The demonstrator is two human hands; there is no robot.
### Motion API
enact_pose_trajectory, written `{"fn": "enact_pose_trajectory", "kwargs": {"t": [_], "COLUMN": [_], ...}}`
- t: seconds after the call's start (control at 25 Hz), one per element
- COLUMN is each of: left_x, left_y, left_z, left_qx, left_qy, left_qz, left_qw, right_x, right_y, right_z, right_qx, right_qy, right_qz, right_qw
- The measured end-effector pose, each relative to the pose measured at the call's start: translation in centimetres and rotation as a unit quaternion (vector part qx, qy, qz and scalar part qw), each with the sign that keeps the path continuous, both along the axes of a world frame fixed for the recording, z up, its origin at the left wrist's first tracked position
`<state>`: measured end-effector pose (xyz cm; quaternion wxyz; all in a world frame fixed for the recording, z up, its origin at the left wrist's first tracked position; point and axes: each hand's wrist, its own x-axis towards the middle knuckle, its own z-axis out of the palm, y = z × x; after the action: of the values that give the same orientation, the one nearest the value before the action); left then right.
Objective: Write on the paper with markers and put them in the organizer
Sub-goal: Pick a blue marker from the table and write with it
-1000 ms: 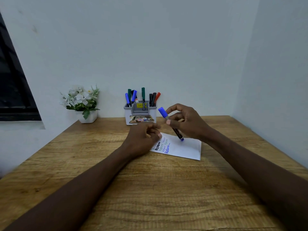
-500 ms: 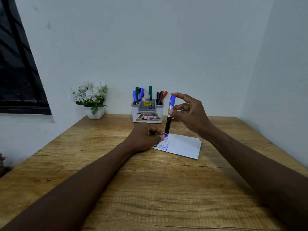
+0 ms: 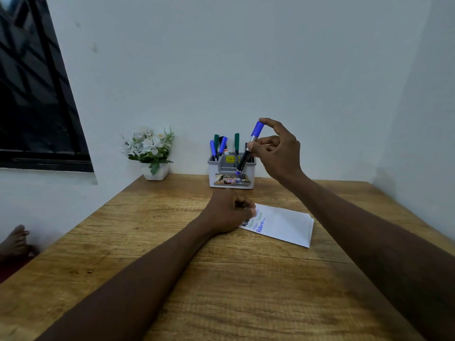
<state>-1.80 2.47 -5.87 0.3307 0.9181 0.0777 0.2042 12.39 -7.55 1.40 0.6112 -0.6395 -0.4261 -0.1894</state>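
Nearly upright, the blue marker (image 3: 244, 159) (cap up, leaning right) is pinched by the right hand (image 3: 278, 151) at the organizer (image 3: 219, 177).

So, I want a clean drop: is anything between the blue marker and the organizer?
Nothing visible does. The right hand holds the marker slanted, its lower end right at the organizer. Only the stored markers crowd its slots.

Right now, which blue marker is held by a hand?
The tilted blue marker in the right hand; the other two stand in the organizer.
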Motion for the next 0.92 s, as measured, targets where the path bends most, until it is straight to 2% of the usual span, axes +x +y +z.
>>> {"fn": "enact_pose_trajectory", "kwargs": {"t": [0.36,0.92], "left_x": [0.1,-0.1], "left_y": [0.1,-0.2], "left_z": [0.0,0.3], "left_qx": [-0.007,-0.004], "left_qy": [0.009,0.014], "left_qz": [0.003,0.01], "left_qw": [1.0,1.0], "right_x": [2.3,3.5], "right_y": [4.3,7.5], "right_z": [1.1,-0.8], "right_qx": [-0.006,-0.135], "right_qy": [-0.001,-0.003], "right_qz": [-0.042,-0.009], "right_qw": [0.999,0.991]}}
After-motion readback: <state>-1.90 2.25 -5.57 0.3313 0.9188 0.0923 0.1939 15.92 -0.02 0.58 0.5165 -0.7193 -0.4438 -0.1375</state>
